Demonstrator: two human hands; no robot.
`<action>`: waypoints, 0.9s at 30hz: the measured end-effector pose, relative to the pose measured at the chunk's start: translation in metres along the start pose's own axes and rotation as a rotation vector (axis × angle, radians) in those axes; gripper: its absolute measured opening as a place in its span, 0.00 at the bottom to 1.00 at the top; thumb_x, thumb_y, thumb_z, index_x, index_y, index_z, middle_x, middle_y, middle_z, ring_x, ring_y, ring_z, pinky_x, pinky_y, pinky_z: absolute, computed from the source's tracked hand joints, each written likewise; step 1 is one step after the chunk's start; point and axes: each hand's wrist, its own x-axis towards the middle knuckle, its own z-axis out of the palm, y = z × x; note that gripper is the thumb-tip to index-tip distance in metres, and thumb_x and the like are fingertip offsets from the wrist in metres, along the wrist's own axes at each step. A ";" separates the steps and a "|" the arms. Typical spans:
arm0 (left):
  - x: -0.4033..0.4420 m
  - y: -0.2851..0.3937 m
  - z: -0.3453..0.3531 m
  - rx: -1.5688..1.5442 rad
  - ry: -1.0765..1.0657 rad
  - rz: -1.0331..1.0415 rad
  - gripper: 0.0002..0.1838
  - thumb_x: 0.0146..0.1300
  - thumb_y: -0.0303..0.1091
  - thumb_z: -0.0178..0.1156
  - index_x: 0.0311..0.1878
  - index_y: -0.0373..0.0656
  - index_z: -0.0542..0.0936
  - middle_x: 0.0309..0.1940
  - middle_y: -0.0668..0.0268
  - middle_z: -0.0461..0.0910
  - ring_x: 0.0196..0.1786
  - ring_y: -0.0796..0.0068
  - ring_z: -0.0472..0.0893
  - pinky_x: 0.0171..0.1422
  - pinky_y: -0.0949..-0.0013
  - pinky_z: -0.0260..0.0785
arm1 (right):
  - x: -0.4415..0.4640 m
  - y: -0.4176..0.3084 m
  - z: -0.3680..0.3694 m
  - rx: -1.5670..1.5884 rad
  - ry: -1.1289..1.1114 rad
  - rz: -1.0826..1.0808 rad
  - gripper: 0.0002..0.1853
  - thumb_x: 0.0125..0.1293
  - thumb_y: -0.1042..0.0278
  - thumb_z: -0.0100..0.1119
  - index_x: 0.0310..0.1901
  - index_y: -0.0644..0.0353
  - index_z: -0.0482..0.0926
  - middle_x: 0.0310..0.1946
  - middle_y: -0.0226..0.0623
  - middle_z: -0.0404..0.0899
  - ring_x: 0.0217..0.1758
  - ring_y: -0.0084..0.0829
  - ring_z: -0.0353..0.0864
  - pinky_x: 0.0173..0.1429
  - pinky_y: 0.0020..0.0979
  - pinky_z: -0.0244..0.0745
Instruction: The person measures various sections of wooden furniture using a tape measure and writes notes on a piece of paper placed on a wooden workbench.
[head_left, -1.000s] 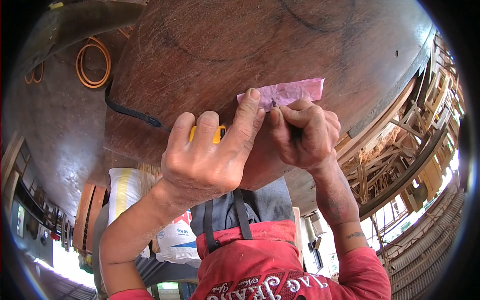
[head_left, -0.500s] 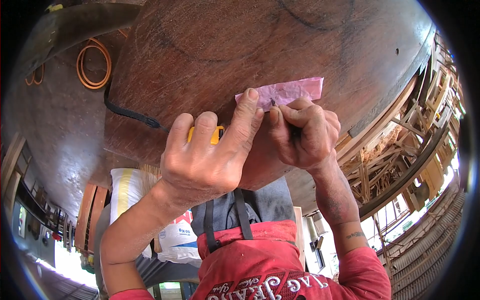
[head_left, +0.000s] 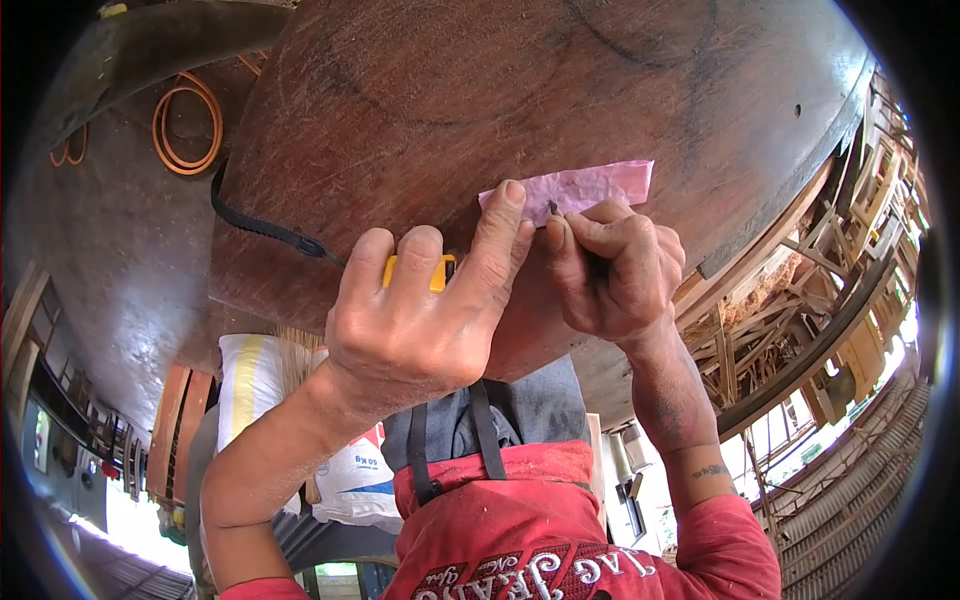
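My left hand (head_left: 410, 310) curls round a yellow tape measure (head_left: 418, 274), mostly hidden by the fingers; a black strap (head_left: 265, 228) trails from it. With its index finger and thumb, this hand presses the left end of a creased pink strip of paper (head_left: 590, 185) on the brown wooden board (head_left: 420, 150). In a pinch, my right hand (head_left: 620, 265) holds a short dark-tipped pencil stub (head_left: 554, 208), its tip at the paper's lower edge. Most of the stub is hidden by the fingertips.
Dark curved lines mark the board, which has a small hole (head_left: 797, 110) at right. Orange hose coils (head_left: 187, 125) lie at upper left. White sacks (head_left: 355, 480) are beside my legs. Scrap timber (head_left: 860, 270) is piled along the right.
The board, paper and both hands appear slightly lower and farther right, as the view has shifted a little. Both hands keep the same grips.
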 end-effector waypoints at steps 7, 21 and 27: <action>-0.001 0.000 0.001 -0.008 0.005 -0.003 0.20 0.57 0.33 0.61 0.54 0.47 0.87 0.62 0.67 0.82 0.33 0.70 0.73 0.38 0.69 0.69 | -0.002 0.001 0.000 -0.012 0.000 -0.002 0.10 0.53 0.80 0.73 0.31 0.63 0.78 0.21 0.34 0.76 0.18 0.26 0.79 0.19 0.26 0.70; -0.002 0.001 0.000 0.000 -0.010 0.004 0.19 0.58 0.33 0.61 0.54 0.48 0.87 0.62 0.67 0.81 0.34 0.70 0.74 0.38 0.69 0.69 | -0.001 0.001 0.000 -0.006 0.005 -0.018 0.10 0.53 0.81 0.73 0.31 0.64 0.78 0.20 0.33 0.76 0.18 0.26 0.79 0.19 0.26 0.70; -0.001 0.001 -0.001 -0.008 -0.014 -0.003 0.20 0.58 0.33 0.61 0.55 0.48 0.87 0.62 0.67 0.81 0.34 0.70 0.74 0.39 0.69 0.70 | -0.003 0.002 0.001 0.007 0.011 -0.016 0.11 0.52 0.81 0.73 0.31 0.63 0.77 0.21 0.33 0.76 0.18 0.26 0.79 0.19 0.27 0.70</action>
